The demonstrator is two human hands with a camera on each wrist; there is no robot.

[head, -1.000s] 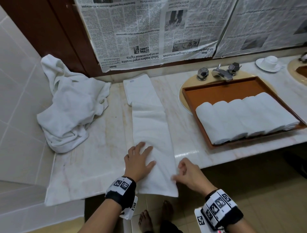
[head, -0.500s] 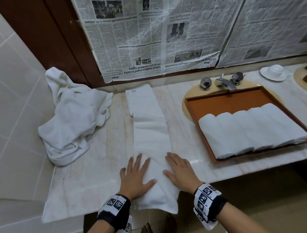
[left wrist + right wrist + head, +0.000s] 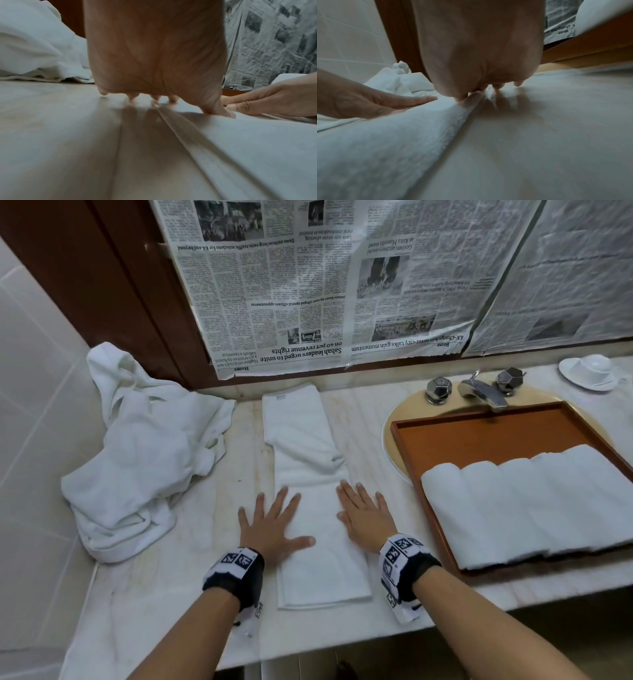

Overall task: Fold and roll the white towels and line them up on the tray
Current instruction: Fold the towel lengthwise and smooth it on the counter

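Under my flat palms, the folded towel (image 3: 315, 508) is white, nubby terry cloth. The counter (image 3: 164, 594) looks like glossy pale marble. The tray (image 3: 486, 433) is smooth brown wood, the tap (image 3: 479, 392) shiny metal, the newspaper (image 3: 308, 285) creased matt paper.

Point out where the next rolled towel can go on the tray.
Bare tray floor lies behind the rolled towels, toward the tap. The front half is packed with rolls. Bare counter also runs between the flat towel and the tray.

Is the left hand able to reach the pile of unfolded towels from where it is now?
Probably yes. The left hand lies flat on the folded towel; only bare counter separates it from the pile on its left.
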